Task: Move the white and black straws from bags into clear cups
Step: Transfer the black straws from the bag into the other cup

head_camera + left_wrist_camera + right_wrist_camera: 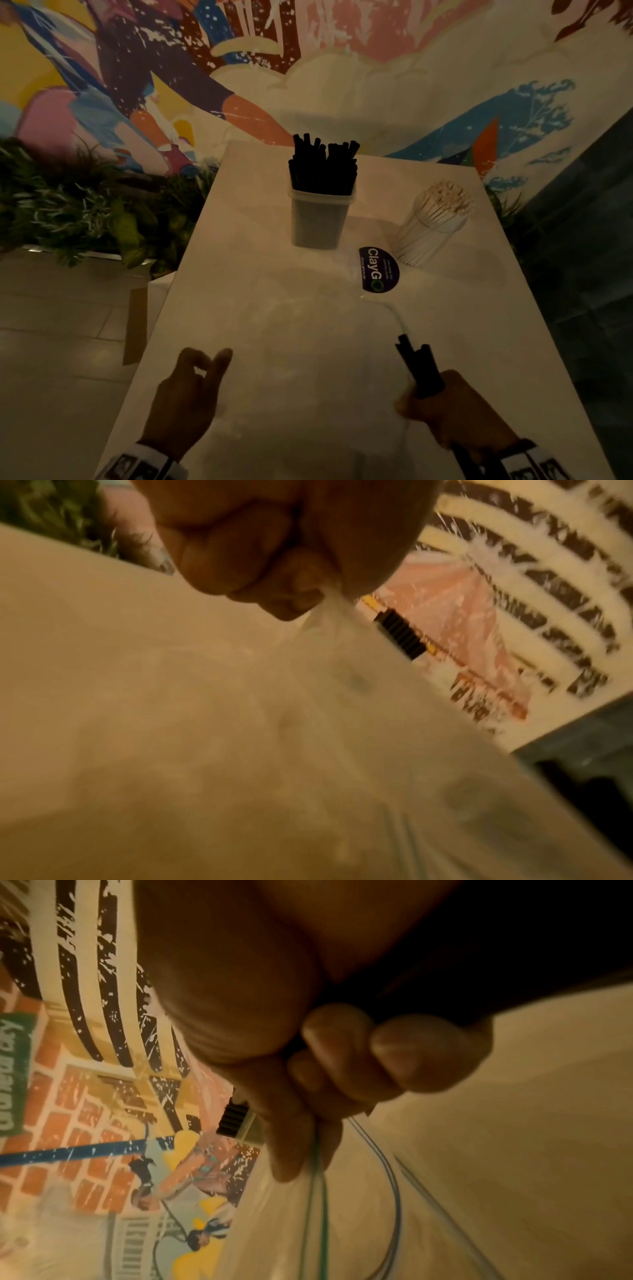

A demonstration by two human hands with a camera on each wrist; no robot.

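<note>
We are near the end of the black batch. Our right hand (455,407), at five o'clock on the pale rectangular surface (260,308), has its fingers (424,1053) curled tight around a small bundle of black straws (416,363), their tips slanting up toward eleven o'clock. Our left hand (186,397), at seven o'clock, pinches a corner of the thin clear plastic bag (342,653) between thumb and fingers; the bag lies slack between both hands and is hard to trace in the dim head view.

At twelve o'clock stands the clear square plastic cup (320,219), already packed with black straws. At two o'clock the round clear cup of white straws (433,226) looks full too, with a dark oval sticker (378,270) just beside it.

Next, we judge, the bundle must travel to the square cup and slide in upright; room there is tight, so it calls for a careful, end-first entry.
</note>
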